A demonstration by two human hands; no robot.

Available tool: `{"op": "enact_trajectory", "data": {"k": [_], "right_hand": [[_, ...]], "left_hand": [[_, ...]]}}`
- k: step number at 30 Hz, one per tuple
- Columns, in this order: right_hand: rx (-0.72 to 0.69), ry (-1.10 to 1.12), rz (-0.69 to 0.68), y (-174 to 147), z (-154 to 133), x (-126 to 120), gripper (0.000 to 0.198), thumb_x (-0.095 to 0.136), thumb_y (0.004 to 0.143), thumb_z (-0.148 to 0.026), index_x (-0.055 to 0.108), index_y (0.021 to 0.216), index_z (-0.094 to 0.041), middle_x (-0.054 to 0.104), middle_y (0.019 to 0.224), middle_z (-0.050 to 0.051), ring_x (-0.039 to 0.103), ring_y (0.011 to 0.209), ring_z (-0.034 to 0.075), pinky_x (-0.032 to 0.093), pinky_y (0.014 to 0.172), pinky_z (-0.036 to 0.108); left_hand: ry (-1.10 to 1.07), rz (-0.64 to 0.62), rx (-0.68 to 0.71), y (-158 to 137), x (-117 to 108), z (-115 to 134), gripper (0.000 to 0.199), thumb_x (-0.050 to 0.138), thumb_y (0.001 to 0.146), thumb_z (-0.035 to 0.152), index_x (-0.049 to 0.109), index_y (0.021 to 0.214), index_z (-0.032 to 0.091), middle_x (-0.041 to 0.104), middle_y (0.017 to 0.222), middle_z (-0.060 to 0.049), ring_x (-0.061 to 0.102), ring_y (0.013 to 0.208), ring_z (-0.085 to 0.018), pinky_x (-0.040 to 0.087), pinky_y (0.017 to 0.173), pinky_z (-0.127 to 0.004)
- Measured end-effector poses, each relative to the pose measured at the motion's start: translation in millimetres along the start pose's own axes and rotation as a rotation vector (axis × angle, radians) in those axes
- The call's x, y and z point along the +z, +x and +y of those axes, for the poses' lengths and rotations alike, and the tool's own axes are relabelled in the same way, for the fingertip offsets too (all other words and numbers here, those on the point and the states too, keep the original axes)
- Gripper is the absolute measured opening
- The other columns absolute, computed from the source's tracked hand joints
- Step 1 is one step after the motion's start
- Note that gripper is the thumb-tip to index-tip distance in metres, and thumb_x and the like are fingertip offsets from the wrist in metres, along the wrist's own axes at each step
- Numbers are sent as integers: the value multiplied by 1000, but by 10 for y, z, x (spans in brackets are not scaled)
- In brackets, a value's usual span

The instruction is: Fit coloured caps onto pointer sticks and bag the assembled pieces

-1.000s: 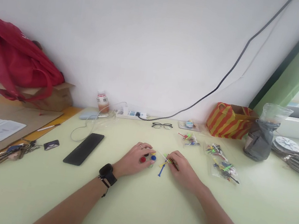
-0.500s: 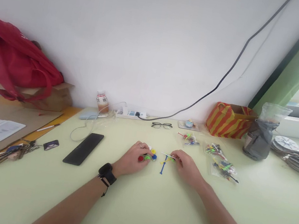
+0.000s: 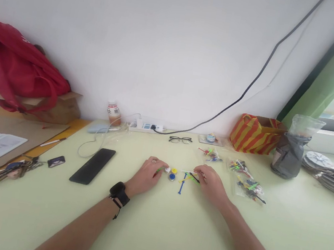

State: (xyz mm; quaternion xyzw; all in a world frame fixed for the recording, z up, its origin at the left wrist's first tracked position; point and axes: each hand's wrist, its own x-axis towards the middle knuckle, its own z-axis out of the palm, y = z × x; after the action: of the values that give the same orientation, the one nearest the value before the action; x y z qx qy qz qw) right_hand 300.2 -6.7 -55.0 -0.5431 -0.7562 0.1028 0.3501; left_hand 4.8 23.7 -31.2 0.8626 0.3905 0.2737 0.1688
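My left hand (image 3: 145,176), wearing a black watch, has its fingers curled around a small green disc (image 3: 159,169); a bit of red shows beneath them. Beside its fingertips lie a white disc (image 3: 167,170), a yellow disc (image 3: 174,171) and a blue disc (image 3: 172,177). My right hand (image 3: 210,185) is closed, its fingertips on the end of a thin white plastic stick (image 3: 188,171). Under and beside those fingers are a black stick (image 3: 194,177), a yellow stick (image 3: 184,179) and a blue stick (image 3: 181,186); the hand hides part of the pile.
A black phone (image 3: 92,166) lies left of my left hand. Clear bags of coloured pieces (image 3: 251,187) lie to the right. Eyeglasses (image 3: 180,139), a power strip (image 3: 146,127) and a bottle (image 3: 113,114) are along the wall, with a striped bag (image 3: 256,135) at the back right.
My left hand has drawn slightly left with the green disc, leaving the white, yellow and blue discs exposed. Near my right fingers a black stick now shows; the white stick sits about where it was.
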Motion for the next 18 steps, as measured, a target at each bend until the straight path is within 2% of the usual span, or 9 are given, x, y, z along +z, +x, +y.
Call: {"op": "enact_trajectory", "data": {"k": [2, 6, 9, 12, 15, 18], "right_hand": [[-12, 38, 26, -3, -30, -5, 23, 43, 97, -16, 63, 102, -24, 71, 102, 9, 65, 100, 26, 52, 83, 39], [-44, 150, 45, -17, -159, -43, 23, 42, 100, -18, 64, 106, -24, 68, 104, 9, 64, 97, 24, 53, 80, 37], [-64, 257, 2, -29, -267, -75, 23, 43, 99, -17, 64, 105, -24, 67, 102, 8, 64, 88, 21, 52, 73, 33], [-77, 287, -87, -42, -326, -71, 22, 46, 94, -12, 65, 97, -23, 67, 94, 5, 61, 78, 19, 48, 66, 31], [-85, 282, -105, -52, -334, -8, 21, 47, 94, -12, 66, 94, -23, 67, 91, 5, 60, 75, 19, 48, 65, 32], [-83, 282, -25, -48, -307, 73, 17, 48, 97, -17, 65, 96, -23, 67, 94, 6, 62, 80, 20, 51, 71, 34]], "left_hand": [[-3, 19, 4, 11, 5, -6, 34, 42, 97, 10, 69, 111, 25, 71, 120, -5, 52, 124, -28, 44, 109, -51], [-18, 45, -7, 23, 15, -18, 36, 44, 92, 4, 74, 93, 24, 66, 133, -5, 43, 136, -29, 40, 113, -54], [-29, 42, 18, 22, 11, -4, 36, 50, 86, 0, 76, 77, 24, 64, 138, -3, 38, 139, -31, 39, 113, -54], [-39, 28, 89, 16, 16, 34, 35, 57, 77, -5, 74, 65, 24, 66, 133, -2, 42, 134, -31, 41, 111, -52], [-42, 26, 162, 5, 43, 100, 27, 65, 79, 1, 75, 69, 24, 68, 127, -3, 46, 127, -30, 42, 108, -49], [-47, 57, 181, -9, 61, 185, 17, 66, 87, 11, 76, 87, 25, 69, 121, -4, 50, 121, -28, 44, 106, -47]]}}
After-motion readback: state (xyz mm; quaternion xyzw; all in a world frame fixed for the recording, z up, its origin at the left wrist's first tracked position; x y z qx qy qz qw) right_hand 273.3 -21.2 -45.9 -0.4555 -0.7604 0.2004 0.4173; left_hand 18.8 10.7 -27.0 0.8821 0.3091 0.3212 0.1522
